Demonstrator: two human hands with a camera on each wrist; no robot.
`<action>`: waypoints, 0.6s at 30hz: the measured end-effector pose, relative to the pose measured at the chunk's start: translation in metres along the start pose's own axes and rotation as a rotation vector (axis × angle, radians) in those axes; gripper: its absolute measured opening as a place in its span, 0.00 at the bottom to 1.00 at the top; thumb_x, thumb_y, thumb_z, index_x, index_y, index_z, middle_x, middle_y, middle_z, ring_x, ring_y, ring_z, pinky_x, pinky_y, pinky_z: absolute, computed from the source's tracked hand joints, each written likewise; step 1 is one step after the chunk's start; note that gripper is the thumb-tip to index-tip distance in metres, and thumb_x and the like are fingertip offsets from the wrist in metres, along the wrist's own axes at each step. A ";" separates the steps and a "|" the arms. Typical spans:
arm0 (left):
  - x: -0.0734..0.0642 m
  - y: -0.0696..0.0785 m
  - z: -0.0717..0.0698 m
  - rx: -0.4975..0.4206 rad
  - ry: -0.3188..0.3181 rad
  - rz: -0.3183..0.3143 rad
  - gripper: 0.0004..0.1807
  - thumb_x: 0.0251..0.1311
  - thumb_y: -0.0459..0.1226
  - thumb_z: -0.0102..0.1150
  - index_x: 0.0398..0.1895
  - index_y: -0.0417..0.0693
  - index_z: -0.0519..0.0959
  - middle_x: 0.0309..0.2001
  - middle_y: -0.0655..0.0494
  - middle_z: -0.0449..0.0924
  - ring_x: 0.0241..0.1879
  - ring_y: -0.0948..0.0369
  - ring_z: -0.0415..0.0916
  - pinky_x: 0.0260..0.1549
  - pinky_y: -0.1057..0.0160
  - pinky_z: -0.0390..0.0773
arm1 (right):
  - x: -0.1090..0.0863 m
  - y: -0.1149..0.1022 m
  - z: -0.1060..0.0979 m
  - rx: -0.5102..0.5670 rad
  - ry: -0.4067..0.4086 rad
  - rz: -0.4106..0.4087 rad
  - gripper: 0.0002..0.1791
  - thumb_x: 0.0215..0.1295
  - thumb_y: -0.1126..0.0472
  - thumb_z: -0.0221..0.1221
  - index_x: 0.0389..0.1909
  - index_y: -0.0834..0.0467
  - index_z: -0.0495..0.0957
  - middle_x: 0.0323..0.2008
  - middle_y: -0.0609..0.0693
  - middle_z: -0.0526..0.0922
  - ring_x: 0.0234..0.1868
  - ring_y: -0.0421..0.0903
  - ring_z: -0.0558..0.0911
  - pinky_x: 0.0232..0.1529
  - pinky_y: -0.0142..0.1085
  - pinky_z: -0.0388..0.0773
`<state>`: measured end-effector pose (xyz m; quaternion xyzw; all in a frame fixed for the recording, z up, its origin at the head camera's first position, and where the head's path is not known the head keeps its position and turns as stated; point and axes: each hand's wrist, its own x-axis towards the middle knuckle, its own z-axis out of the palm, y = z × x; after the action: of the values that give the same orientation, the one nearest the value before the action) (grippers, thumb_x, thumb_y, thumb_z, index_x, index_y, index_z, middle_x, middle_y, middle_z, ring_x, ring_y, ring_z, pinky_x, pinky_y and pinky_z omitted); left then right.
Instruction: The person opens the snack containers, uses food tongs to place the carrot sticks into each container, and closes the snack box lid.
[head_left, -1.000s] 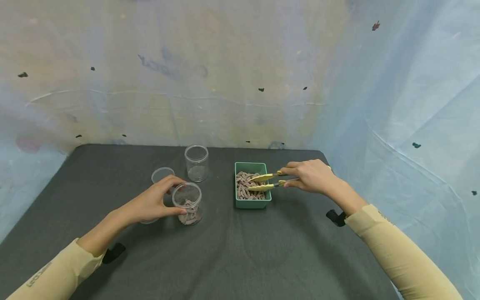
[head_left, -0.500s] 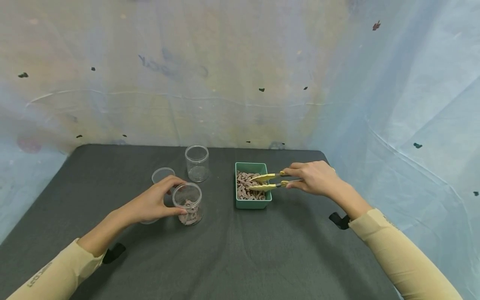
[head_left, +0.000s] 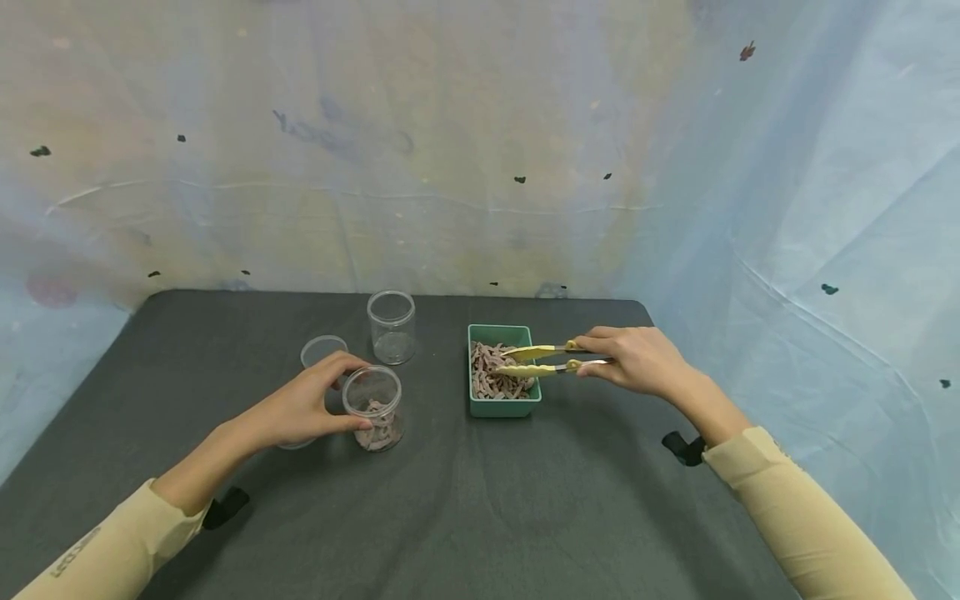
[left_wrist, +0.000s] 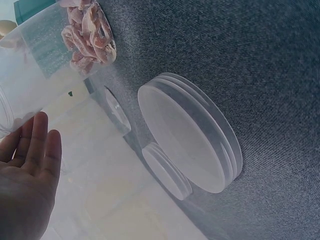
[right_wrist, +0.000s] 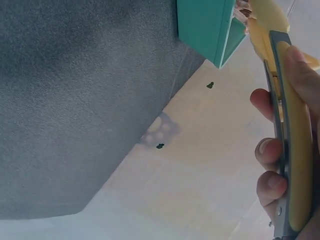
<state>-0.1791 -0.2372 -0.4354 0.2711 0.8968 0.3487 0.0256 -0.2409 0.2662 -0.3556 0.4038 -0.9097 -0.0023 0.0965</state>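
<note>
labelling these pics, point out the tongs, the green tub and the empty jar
Tongs (right_wrist: 300, 150): right wrist view, on the yellow handle.
Green tub (head_left: 506, 408): head view, on the near wall.
Empty jar (head_left: 392, 328): head view, on the clear side wall.

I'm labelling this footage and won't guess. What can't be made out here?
- Head view: nearer lid, mostly hidden by the left hand; sleeve lettering, too blurred to read.
- Left wrist view: held jar, its rim partly cut off by the left edge.
- Right wrist view: pinkish strips, mostly hidden by green tray and top edge.
</note>
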 end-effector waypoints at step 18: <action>0.001 0.002 0.000 0.006 0.001 -0.007 0.42 0.58 0.56 0.75 0.69 0.47 0.71 0.61 0.50 0.73 0.58 0.46 0.75 0.52 0.42 0.78 | -0.019 0.002 0.015 0.177 0.114 0.100 0.29 0.62 0.50 0.73 0.62 0.57 0.84 0.51 0.53 0.88 0.28 0.40 0.78 0.26 0.36 0.72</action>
<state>-0.1789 -0.2360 -0.4339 0.2680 0.8988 0.3459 0.0254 -0.2327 0.2810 -0.3733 0.3645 -0.9184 0.1058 0.1119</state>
